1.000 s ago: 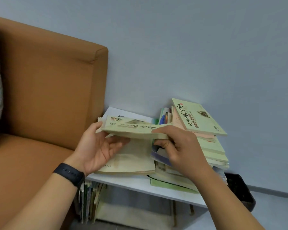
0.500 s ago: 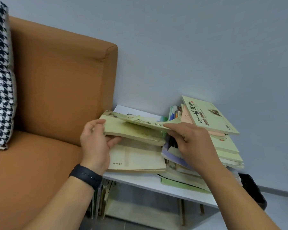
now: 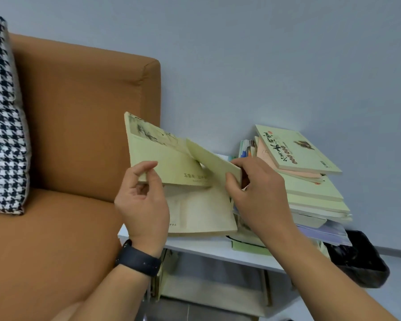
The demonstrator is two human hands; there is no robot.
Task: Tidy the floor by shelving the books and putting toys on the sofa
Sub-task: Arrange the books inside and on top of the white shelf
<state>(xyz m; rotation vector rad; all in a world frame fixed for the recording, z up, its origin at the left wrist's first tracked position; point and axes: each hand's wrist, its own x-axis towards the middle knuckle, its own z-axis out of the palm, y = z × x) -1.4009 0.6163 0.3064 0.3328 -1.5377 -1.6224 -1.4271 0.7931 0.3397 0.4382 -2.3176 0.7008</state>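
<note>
Left hand (image 3: pixel 144 205) fingers pinch tilted book (image 3: pixel 162 158) at its lower corner; right hand (image 3: pixel 257 193) fingers pinch second book (image 3: pixel 213 162); stack (image 3: pixel 310 193) just right

Sofa (image 3: pixel 74 126): plain orange-brown, back and seat alike. Cushion (image 3: pixel 4 117) at its left: black-and-white houndstooth check. Wall (image 3: pixel 264 54): flat pale grey-blue. Held book (image 3: pixel 162 161): pale yellow-green cover, a dark ink-style drawing along its top edge, small dark lettering lower down. Book lying flat beneath it (image 3: pixel 199 209): cream, faintly yellowed. Stack of books (image 3: pixel 310 188): mostly pale green covers, one salmon-pink, lavender near the bottom; top cover carries black brush lettering. Shelf (image 3: pixel 206 249): white. Wristband (image 3: pixel 137 262): matte black. Bin bag (image 3: pixel 361 258): glossy black.
</note>
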